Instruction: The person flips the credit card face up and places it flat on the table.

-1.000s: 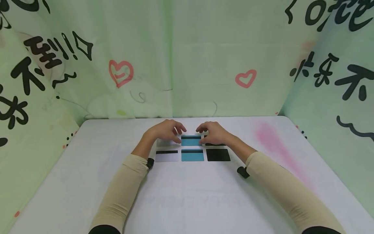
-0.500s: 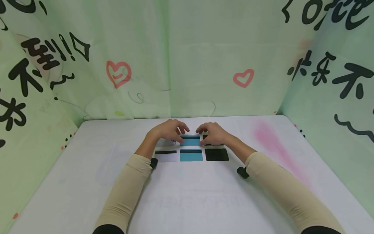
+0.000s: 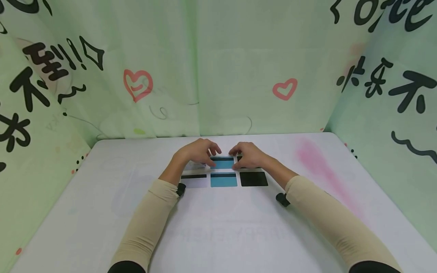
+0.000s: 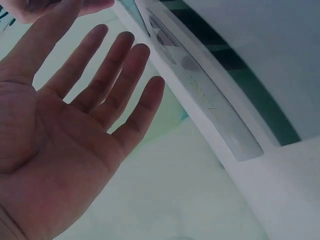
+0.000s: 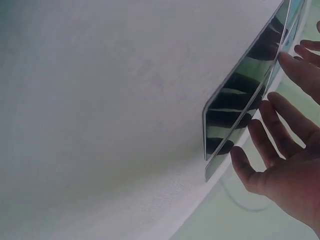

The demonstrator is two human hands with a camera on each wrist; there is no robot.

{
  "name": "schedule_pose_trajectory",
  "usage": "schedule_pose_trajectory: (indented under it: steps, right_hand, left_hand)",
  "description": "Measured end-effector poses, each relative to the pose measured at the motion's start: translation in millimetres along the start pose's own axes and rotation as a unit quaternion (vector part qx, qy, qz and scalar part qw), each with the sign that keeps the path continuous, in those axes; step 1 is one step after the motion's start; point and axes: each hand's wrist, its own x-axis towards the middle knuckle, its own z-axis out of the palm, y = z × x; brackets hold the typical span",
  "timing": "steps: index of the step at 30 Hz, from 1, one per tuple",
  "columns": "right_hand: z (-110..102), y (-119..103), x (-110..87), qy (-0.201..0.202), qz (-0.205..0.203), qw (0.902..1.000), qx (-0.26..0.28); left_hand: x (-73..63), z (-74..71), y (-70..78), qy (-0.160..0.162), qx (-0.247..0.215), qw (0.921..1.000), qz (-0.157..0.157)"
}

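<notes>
We see a white table (image 3: 218, 231) spread beneath the left hand (image 3: 198, 152) and right hand (image 3: 250, 156). Beyond both, we face a pale green curtain (image 3: 225, 53), with a red heart (image 3: 137, 87) left of the left hand and a smaller heart (image 3: 285, 89) right of the right. Green side panels (image 3: 379, 144) bearing black lettering (image 3: 409, 98) stand well out to either side. We notice a pink smear (image 3: 315, 161) on the tabletop, right of the right hand. The light is soft.
</notes>
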Motion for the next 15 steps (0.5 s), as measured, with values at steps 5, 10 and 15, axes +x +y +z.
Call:
schedule_pose_trajectory:
  steps: [5, 10, 15]
  right_hand:
    - [0, 1, 1.1, -0.007, -0.002, 1.0000, -0.005]
    - [0, 1, 1.1, -0.011, -0.004, 0.9999, -0.008]
    - [0, -2, 1.1, -0.013, -0.002, 0.9999, -0.007]
  left_hand:
    - [-2.0, 0.0, 6.2, 0.001, 0.034, 0.9993, -0.017]
    - [-3.1, -1.0, 10.5, -0.002, 0.053, 0.9983, -0.023]
    - [-4.0, -1.7, 12.5, -0.009, 0.056, 0.9979, -0.029]
